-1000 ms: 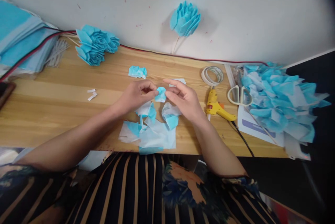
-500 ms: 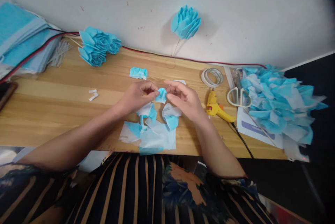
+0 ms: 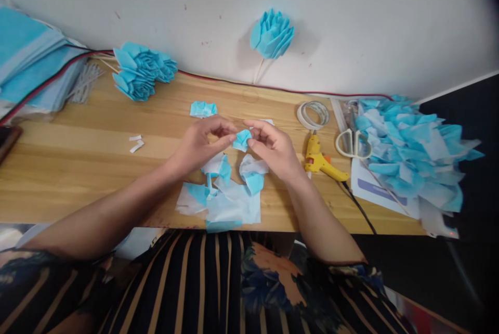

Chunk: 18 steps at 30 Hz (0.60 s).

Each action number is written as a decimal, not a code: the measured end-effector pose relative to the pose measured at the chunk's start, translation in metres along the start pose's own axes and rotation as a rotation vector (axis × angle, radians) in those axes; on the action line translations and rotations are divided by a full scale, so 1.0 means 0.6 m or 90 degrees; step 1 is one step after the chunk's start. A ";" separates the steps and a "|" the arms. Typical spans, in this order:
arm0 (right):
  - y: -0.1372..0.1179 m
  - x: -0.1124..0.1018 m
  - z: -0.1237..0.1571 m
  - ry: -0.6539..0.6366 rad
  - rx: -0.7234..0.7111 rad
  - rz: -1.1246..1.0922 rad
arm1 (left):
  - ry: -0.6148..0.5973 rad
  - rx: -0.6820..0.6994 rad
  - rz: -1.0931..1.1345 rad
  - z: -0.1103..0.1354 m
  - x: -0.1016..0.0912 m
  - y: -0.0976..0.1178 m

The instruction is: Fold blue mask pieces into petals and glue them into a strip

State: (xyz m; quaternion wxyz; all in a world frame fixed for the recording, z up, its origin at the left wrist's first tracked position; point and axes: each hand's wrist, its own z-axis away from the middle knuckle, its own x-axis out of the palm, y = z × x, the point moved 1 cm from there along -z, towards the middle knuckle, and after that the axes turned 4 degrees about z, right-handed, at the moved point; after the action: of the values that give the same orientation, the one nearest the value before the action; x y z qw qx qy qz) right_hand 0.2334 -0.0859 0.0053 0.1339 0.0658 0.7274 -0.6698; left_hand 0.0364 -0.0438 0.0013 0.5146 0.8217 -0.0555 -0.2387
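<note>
Between my two hands is a small folded blue fabric petal (image 3: 242, 140), held above the wooden table. My left hand (image 3: 202, 141) pinches its left edge between thumb and fingers. On the other side my right hand (image 3: 275, 148) grips its right edge in the same way. Just below lie a curled blue-and-white piece (image 3: 254, 174), another curled piece (image 3: 218, 166) and flat white and blue fabric scraps (image 3: 234, 201). Behind my left hand rests one more folded blue piece (image 3: 203, 109).
A yellow glue gun (image 3: 323, 159), a tape roll (image 3: 313, 114), scissors (image 3: 353, 144) and a heap of blue petals (image 3: 417, 157) are on the right. Blue fabric flowers (image 3: 142, 71) and stacked blue masks (image 3: 35, 63) lie left. A single blue flower (image 3: 272, 35) leans against the wall.
The petal between my fingers has turned and its outline looks more angular, with a fold across it. Both hands stay nearly in place; the whole view has shifted slightly.
</note>
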 end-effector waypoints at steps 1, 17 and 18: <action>0.001 0.000 0.000 -0.002 0.002 -0.001 | 0.008 0.037 -0.022 0.001 0.000 0.001; 0.000 0.003 0.005 -0.036 0.017 0.031 | -0.047 0.292 -0.420 0.011 0.007 0.011; -0.001 0.003 0.005 -0.035 0.017 0.032 | -0.056 0.289 -0.422 0.011 0.006 0.009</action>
State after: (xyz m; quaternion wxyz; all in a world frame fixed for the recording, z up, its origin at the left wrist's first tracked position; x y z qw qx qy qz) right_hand 0.2318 -0.0890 0.0050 0.1701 0.0675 0.7126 -0.6773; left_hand 0.0376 -0.0530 0.0027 0.2121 0.8769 0.1396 -0.4082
